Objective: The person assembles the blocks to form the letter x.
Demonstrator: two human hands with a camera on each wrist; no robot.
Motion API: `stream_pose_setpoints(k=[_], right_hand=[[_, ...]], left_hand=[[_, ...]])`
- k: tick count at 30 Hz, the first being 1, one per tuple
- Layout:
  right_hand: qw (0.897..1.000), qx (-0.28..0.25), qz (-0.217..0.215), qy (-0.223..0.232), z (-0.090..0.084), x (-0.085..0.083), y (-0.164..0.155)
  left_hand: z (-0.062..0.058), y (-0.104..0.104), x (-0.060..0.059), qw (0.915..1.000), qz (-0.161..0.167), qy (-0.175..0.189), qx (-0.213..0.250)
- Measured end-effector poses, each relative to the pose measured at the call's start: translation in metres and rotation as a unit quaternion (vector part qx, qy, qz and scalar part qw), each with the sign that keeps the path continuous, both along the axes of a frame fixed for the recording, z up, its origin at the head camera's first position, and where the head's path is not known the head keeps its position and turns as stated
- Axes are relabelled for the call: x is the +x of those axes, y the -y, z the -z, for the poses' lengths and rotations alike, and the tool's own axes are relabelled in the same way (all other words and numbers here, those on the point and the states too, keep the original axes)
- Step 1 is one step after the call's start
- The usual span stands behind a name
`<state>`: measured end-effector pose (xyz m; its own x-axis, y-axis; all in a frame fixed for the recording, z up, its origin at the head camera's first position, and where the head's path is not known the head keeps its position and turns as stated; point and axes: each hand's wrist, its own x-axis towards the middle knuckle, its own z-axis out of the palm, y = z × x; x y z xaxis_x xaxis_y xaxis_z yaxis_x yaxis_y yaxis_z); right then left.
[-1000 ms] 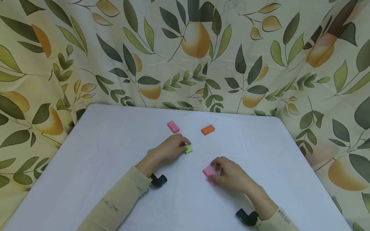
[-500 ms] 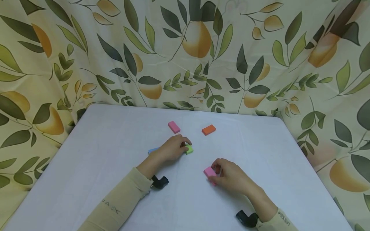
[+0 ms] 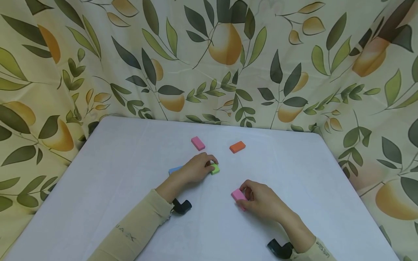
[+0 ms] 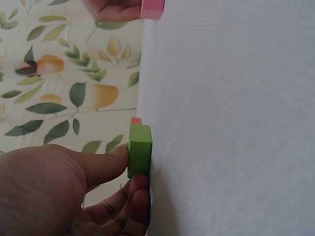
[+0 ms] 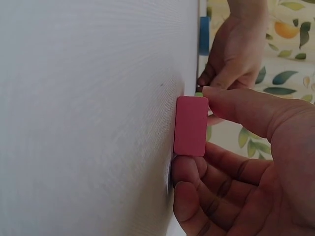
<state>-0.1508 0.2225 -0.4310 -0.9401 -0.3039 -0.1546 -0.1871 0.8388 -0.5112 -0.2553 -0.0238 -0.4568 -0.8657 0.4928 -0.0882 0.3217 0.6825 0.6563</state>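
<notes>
My left hand [image 3: 197, 167] holds a small lime-green block [image 3: 215, 169] at the table's middle. In the left wrist view the thumb presses the top of that green block [image 4: 140, 150], with fingertips at its side near the white surface. Nearer and to the right, my right hand [image 3: 262, 198] grips a pink rectangular block [image 3: 238, 195]. The right wrist view shows the thumb at one end of this pink block [image 5: 191, 126] and curled fingers at the other. Part of a blue block [image 3: 174, 169] shows behind the left wrist; the rest is hidden.
Farther back on the white table [image 3: 137, 152] lie another pink block [image 3: 197, 143] and an orange block [image 3: 237, 146]. A patterned curtain [image 3: 183, 54] hangs behind the table. Black curved pieces [image 3: 182, 207] sit at both wrists.
The head view has shifted slightly, so everything sits a little farther right. The right fingers have drawn in slightly at the pink block. More of the blue block shows. The left hand keeps its hold.
</notes>
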Motion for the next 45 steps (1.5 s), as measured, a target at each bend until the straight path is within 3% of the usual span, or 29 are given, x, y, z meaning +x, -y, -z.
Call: stream_pose_setpoints(k=[20, 45], right_hand=[[1.0, 0.001, -0.006, -0.001, 0.0015, -0.0017, -0.0011], [1.0, 0.001, 0.001, 0.0, 0.002, -0.0009, -0.0015]], left_hand=[[-0.0017, -0.0023, 0.0001, 0.9996, -0.017, 0.019, -0.007], [0.0002, -0.002, 0.0, 0.9998, -0.008, 0.019, -0.005]])
